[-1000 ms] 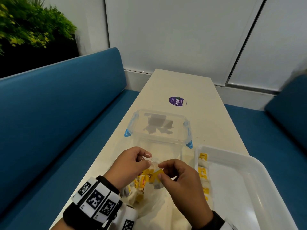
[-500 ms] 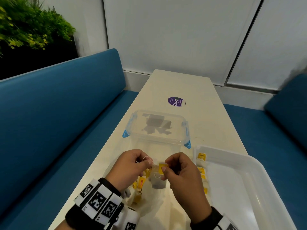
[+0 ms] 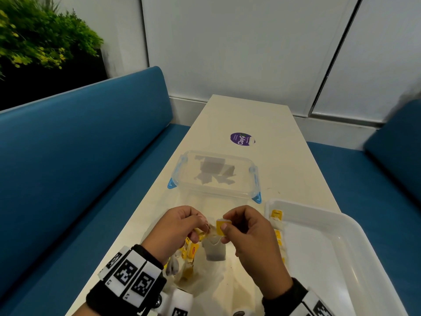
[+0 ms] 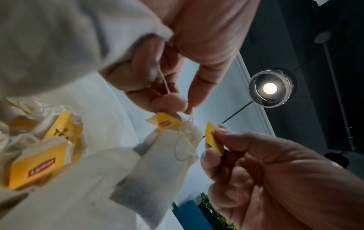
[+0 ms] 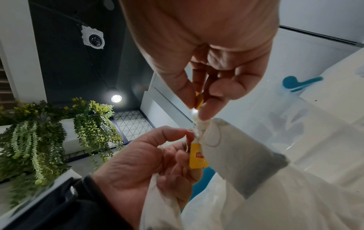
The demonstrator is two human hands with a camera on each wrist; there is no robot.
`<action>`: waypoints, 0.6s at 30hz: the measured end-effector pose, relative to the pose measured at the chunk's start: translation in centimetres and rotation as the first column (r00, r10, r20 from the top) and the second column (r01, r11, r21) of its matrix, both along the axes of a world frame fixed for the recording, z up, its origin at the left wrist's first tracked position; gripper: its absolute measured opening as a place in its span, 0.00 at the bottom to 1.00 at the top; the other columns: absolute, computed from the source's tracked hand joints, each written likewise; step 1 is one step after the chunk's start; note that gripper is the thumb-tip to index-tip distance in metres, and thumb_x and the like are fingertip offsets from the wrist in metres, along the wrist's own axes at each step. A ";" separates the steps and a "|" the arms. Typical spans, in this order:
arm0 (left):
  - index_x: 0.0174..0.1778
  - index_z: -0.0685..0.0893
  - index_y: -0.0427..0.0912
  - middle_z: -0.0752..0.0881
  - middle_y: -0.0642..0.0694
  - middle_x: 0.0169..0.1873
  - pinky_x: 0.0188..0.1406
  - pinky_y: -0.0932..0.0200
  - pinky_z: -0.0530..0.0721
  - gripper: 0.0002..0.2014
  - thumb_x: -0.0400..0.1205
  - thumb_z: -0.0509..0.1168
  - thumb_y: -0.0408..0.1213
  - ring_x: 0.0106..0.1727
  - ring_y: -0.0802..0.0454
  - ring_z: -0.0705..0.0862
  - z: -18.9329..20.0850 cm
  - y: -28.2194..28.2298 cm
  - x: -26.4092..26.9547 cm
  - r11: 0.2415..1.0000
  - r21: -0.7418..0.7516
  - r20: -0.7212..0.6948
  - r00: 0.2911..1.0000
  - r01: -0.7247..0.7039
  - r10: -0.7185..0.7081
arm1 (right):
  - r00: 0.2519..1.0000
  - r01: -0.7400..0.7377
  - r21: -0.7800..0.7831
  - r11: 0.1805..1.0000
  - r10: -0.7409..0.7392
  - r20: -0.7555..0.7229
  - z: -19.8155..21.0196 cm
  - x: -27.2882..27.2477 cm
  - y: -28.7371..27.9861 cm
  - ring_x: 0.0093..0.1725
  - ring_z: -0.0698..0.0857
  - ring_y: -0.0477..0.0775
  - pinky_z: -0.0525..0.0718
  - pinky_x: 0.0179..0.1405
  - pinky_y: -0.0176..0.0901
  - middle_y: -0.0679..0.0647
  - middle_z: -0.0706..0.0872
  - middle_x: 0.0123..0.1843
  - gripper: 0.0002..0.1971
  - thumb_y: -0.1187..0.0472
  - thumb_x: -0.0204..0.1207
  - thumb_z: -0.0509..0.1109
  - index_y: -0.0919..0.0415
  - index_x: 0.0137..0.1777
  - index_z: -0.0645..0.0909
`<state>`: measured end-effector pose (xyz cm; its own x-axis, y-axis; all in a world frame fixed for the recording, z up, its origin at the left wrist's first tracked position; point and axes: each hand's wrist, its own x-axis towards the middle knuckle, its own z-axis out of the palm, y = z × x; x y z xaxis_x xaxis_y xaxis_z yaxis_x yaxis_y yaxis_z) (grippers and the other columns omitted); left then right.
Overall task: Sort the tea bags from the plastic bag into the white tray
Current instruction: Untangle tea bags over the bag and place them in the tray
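My right hand [image 3: 227, 224] pinches the yellow tag [image 3: 223, 226] of a tea bag [image 3: 215, 250] that hangs below both hands. The left hand [image 3: 200, 224] pinches the tangled white strings [image 4: 188, 120] and a second yellow tag [image 4: 165, 123], with the plastic bag [image 5: 295, 202] held in its lower fingers. The clear bag [image 3: 189, 265] lies under the hands with several more yellow-tagged tea bags [image 4: 37, 168] inside. The white tray [image 3: 341, 258] stands to the right; a few tea bags [image 3: 276, 215] lie along its left edge.
A clear lidded container [image 3: 216, 176] with blue clips sits just beyond my hands on the narrow cream table [image 3: 284, 167]. A purple sticker [image 3: 242, 139] lies farther back. Blue benches [image 3: 79, 167] run along both sides; a wall closes the far end.
Both hands have risen a little and drawn apart. The right hand has pulled the yellow tag up and rightward, and the tea bag now hangs free between the hands.
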<state>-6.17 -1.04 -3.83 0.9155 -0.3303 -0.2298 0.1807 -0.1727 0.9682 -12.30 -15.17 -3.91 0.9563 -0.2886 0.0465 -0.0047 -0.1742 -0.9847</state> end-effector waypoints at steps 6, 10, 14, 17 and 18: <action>0.41 0.81 0.32 0.80 0.54 0.15 0.16 0.75 0.68 0.08 0.83 0.60 0.28 0.16 0.64 0.72 0.0 -0.3 -0.4 0.999 -0.012 0.047 0.998 0.038 -0.037 | 0.991 -0.122 -0.007 0.993 0.121 -0.058 0.3 -0.1 0.7 0.25 0.80 0.49 0.79 0.24 0.31 0.64 0.81 0.31 0.12 0.77 0.68 0.70 0.57 0.39 0.82; 0.39 0.81 0.35 0.84 0.53 0.26 0.17 0.75 0.68 0.09 0.84 0.59 0.30 0.19 0.63 0.73 -0.6 -0.1 -0.2 0.999 0.011 0.069 0.997 0.033 -0.034 | 0.994 -0.082 -0.044 0.996 0.078 -0.078 -0.5 0.0 0.6 0.32 0.79 0.53 0.84 0.29 0.41 0.65 0.84 0.36 0.11 0.75 0.67 0.69 0.57 0.36 0.81; 0.39 0.79 0.36 0.83 0.53 0.26 0.18 0.76 0.68 0.10 0.85 0.57 0.30 0.19 0.64 0.73 -0.9 -0.1 -0.1 0.997 0.032 0.082 0.994 0.071 -0.074 | 0.998 -0.027 -0.080 0.996 0.021 -0.066 -0.5 0.1 0.0 0.34 0.81 0.58 0.83 0.31 0.39 0.56 0.81 0.34 0.12 0.75 0.70 0.66 0.56 0.38 0.78; 0.40 0.79 0.36 0.81 0.56 0.18 0.18 0.77 0.68 0.10 0.85 0.56 0.30 0.18 0.65 0.72 -0.8 -0.3 -0.3 0.992 0.037 0.078 0.989 0.123 -0.126 | 0.993 -0.066 -0.127 0.990 0.053 -0.102 -0.2 0.3 0.0 0.30 0.80 0.50 0.81 0.29 0.35 0.54 0.80 0.34 0.17 0.76 0.72 0.61 0.50 0.40 0.80; 0.40 0.79 0.36 0.81 0.56 0.18 0.18 0.77 0.68 0.09 0.85 0.56 0.30 0.18 0.66 0.73 -0.8 -0.4 -0.4 0.990 0.034 0.076 0.987 0.136 -0.138 | 0.991 -0.088 -0.144 0.986 0.072 -0.117 -0.1 0.4 0.0 0.29 0.80 0.48 0.79 0.27 0.32 0.53 0.81 0.35 0.18 0.75 0.73 0.61 0.49 0.40 0.81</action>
